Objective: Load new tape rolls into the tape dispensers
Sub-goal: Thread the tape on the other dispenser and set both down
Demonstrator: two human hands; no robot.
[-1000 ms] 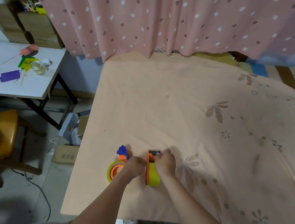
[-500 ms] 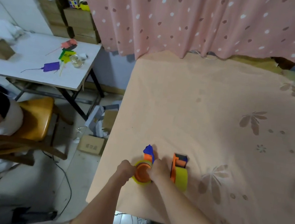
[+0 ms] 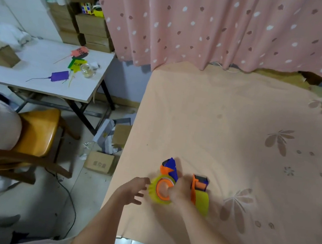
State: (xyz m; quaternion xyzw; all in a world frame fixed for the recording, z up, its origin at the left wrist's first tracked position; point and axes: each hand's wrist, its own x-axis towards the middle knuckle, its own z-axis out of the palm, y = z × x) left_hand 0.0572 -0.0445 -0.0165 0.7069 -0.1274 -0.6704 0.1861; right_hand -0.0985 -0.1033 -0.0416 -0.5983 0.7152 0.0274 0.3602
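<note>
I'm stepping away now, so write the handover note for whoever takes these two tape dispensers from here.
Left hand: open, fingers spread, just off the left dispenser, holding nothing.
Right hand: blurred, against the left dispenser's orange hub; grip unclear.
Left dispenser: near the front-left edge of the cloth-covered table, yellow-green roll around its hub, blue end pointing away.
Right dispenser: beside it, untouched, yellow-green roll mounted.
Done: both carry a roll.
Left: whether the tape is threaded to the cutters cannot be told; check that.

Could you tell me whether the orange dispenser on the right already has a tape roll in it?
Loaded: the orange dispenser carries a yellow-green tape roll within its frame.
</note>
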